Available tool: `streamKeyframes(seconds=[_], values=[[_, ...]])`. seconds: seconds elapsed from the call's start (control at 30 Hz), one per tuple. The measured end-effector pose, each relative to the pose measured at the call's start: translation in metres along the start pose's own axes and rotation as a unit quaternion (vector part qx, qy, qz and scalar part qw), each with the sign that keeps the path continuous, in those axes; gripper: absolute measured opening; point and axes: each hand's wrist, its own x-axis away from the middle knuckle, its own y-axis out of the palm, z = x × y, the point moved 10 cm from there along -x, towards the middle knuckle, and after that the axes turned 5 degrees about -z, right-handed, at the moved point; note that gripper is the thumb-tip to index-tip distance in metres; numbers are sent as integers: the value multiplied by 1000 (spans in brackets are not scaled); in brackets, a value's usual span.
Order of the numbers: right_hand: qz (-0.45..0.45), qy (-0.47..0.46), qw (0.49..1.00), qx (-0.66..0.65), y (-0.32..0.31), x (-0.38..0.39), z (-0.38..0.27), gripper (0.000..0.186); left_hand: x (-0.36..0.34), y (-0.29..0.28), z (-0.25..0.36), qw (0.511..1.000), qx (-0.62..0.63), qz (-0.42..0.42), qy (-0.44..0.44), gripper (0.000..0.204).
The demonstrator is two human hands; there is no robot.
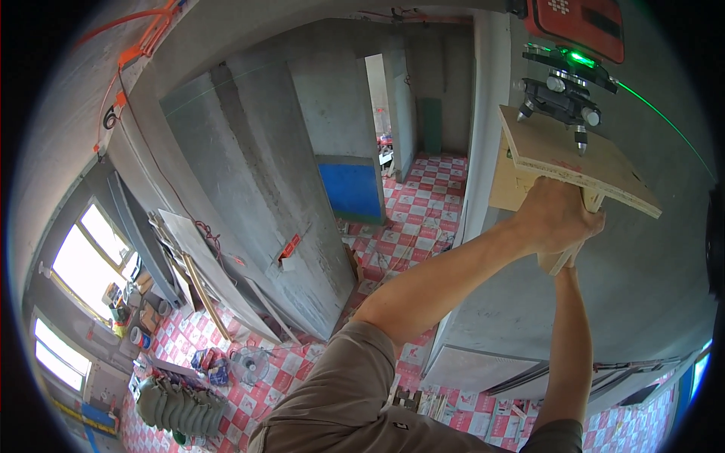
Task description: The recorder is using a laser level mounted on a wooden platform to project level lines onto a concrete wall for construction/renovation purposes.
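My left hand [557, 214] is closed around the wooden support under a small plywood shelf [585, 155], up against the grey wall at the right. Part of the support [557, 260] shows below my fist. My right forearm [572, 340] rises from below to the same support; the right hand is mostly hidden behind the wood and my left hand, its fingers out of sight. On the shelf stands a red laser level [580, 29] on a black base with small metal feet [557, 102]. Its green light is lit, and a green line runs along the wall.
Long boards [219, 279] lean against a grey wall at the left. Grey filled sacks [177, 408] lie on the red-and-white checked floor covering [283, 370]. Flat grey panels [479, 370] stand low along the right wall. A blue panel [349, 189] fronts a low wall farther back.
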Motion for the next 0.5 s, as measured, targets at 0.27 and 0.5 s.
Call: streamKeyframes(seconds=[0.27,0.5], values=[[1,57,996,64,-26,4,24,71,-7,9,-1,999,28,29,21,37],[14,16,973,229,-19,-5,-18,66,-8,6,-6,999,46,19,-8,32]])
